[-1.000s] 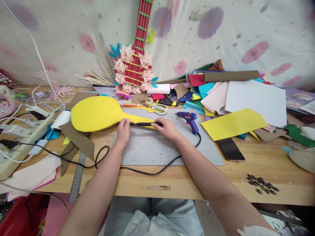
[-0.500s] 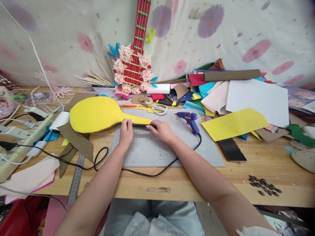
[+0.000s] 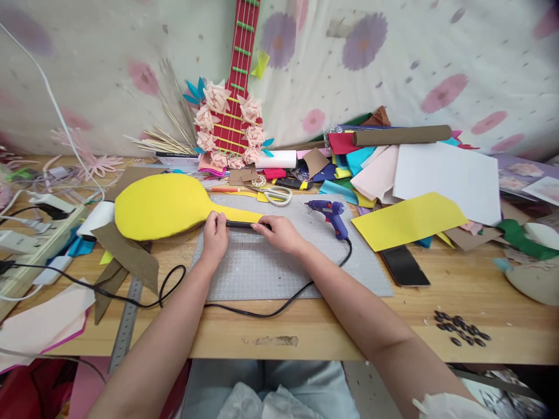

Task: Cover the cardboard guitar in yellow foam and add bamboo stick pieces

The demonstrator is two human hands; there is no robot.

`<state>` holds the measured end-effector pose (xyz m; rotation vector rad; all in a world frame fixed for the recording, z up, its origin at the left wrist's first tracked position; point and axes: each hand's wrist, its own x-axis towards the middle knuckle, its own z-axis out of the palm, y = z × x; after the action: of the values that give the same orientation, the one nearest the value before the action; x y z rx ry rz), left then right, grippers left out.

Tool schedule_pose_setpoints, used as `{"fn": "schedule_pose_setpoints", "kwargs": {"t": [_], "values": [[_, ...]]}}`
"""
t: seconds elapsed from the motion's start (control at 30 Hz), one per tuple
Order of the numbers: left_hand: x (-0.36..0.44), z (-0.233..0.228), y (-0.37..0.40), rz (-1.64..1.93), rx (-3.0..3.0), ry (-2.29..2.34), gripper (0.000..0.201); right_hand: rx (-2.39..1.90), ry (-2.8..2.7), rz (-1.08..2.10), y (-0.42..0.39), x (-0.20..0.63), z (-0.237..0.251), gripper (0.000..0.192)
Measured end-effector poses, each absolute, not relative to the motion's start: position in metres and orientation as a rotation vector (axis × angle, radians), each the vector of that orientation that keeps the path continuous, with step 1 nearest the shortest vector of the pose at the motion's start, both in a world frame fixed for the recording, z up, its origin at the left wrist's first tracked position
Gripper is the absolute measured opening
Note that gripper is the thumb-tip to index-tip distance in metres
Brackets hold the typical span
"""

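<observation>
A yellow paddle-shaped foam cutout (image 3: pixel 161 205) lies on the wooden table, its narrow handle reaching onto the grey cutting mat (image 3: pixel 279 267). A thin black strip (image 3: pixel 241 224) runs along the handle's near edge. My left hand (image 3: pixel 215 237) pinches the strip's left end and my right hand (image 3: pixel 279 233) presses its right end with the fingertips. Both hands rest on the mat.
A blue glue gun (image 3: pixel 331 212) stands right of my right hand, its black cord (image 3: pixel 262 311) looping across the mat's front. Scissors (image 3: pixel 276 194), a metal ruler (image 3: pixel 126 317), a power strip (image 3: pixel 26 244), a black phone (image 3: pixel 404 266), yellow sheet (image 3: pixel 408 220) and piled coloured paper surround the mat.
My right hand has slid left along the black strip toward my left hand, so the exposed strip is shorter. The view has shifted slightly.
</observation>
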<state>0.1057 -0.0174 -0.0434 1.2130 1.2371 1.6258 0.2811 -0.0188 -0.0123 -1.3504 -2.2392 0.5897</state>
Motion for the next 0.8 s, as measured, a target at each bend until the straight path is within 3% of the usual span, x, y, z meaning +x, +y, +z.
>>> {"fn": "schedule_pose_setpoints", "kwargs": {"t": [0.13,0.4,0.67,0.8], "values": [[0.106,-0.035,-0.017,1.592,1.158,1.199,0.035,-1.38,-2.228,0.631,-0.019,0.277,-0.009,0.039],[0.102,-0.028,-0.015,1.681,1.092,1.167,0.028,-1.373,-2.276,0.355,-0.028,0.263,-0.008,0.035],[0.109,-0.019,-0.011,1.798,0.944,1.122,0.027,-1.348,-2.148,0.485,-0.023,0.26,-0.016,0.032],[0.115,-0.006,-0.008,1.86,0.611,0.915,0.043,-1.324,-2.09,0.558,-0.023,0.251,-0.02,0.031]]}}
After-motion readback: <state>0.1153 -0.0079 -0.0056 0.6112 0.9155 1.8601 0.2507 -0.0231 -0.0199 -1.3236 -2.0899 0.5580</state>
